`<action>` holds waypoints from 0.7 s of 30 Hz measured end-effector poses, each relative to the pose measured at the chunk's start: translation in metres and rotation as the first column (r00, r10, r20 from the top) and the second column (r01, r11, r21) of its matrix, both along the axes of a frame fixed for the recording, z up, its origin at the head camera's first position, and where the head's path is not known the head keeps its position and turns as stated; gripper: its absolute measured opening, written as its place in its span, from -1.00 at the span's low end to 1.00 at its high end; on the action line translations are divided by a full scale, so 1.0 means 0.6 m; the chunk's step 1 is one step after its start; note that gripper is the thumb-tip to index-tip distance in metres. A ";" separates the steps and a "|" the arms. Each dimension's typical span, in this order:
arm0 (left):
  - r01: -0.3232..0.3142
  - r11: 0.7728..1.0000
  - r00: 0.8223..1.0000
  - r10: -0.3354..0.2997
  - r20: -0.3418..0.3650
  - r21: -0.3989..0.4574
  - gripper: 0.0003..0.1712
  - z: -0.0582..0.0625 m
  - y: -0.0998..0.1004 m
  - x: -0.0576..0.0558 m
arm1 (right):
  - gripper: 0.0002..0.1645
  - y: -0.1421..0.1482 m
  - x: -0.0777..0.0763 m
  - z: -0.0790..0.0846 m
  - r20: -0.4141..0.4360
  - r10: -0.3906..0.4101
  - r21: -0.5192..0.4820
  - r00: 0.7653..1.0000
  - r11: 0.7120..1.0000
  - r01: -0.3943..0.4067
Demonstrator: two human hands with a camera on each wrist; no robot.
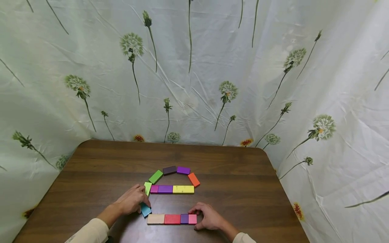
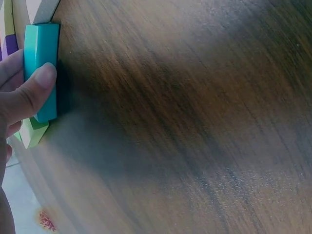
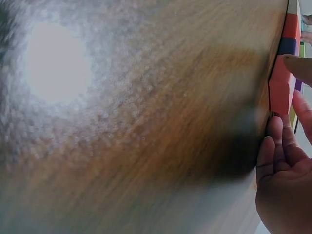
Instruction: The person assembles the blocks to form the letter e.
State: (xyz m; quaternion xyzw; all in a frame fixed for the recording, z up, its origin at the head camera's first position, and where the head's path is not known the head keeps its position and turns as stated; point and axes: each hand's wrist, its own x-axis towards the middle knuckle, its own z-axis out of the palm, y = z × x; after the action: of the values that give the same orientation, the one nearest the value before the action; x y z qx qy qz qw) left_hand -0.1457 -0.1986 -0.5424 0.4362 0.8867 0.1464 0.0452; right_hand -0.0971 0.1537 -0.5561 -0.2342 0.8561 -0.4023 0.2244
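Note:
My left hand [image 1: 133,200] is at the left side of a block outline, pinching a blue block [image 1: 146,210]; the thumb lies along it in the left wrist view. Just beyond, partly behind the fingers, is a light green block [image 1: 147,187]. At the right end of the near row my right hand [image 1: 209,217] holds a pink block [image 1: 192,219] between thumb and fingers. Leftward from it in that row lie a small purple block [image 1: 184,219], a red block [image 1: 172,219] and a beige block [image 1: 156,219], end to end. The beige block's left end is close to the blue block.
A middle row has a magenta block [image 1: 154,189], a purple block [image 1: 165,189] and a yellow block [image 1: 183,189]. Above it arch a green block [image 1: 156,176], a dark block [image 1: 169,170], a violet block [image 1: 183,170] and an orange block [image 1: 193,179]. A flowered curtain [image 1: 194,101] surrounds the wooden table [image 1: 243,189].

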 end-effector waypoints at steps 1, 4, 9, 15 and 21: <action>0.011 1.000 1.000 -0.011 -0.017 -0.002 -0.66 0.000 0.000 0.000 | -0.53 0.000 0.000 0.000 -0.005 0.003 -0.004 1.000 1.000 -0.003; 0.040 0.999 0.997 -0.041 -0.058 -0.027 -0.63 0.002 0.002 0.002 | -0.53 0.000 -0.002 -0.001 -0.016 0.011 -0.014 1.000 1.000 -0.011; 0.070 0.996 0.991 -0.076 -0.108 -0.059 -0.61 0.006 0.004 0.004 | -0.53 -0.001 -0.008 -0.002 -0.003 0.020 -0.013 1.000 1.000 -0.020; 0.081 0.994 0.986 -0.091 -0.140 -0.070 -0.59 0.005 0.003 0.007 | -0.53 0.001 -0.011 -0.002 0.000 0.029 -0.023 1.000 0.999 -0.029; 0.015 0.997 0.992 -0.024 -0.125 -0.074 -0.49 0.013 -0.004 0.014 | -0.49 0.007 -0.011 0.000 -0.027 0.021 -0.074 0.999 0.997 -0.023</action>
State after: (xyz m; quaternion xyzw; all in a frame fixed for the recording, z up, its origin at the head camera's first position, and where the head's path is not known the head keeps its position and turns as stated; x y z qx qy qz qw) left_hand -0.1374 -0.2013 -0.5346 0.4514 0.8882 0.0854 0.0064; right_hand -0.1040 0.1582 -0.5558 -0.2568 0.8409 -0.4282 0.2087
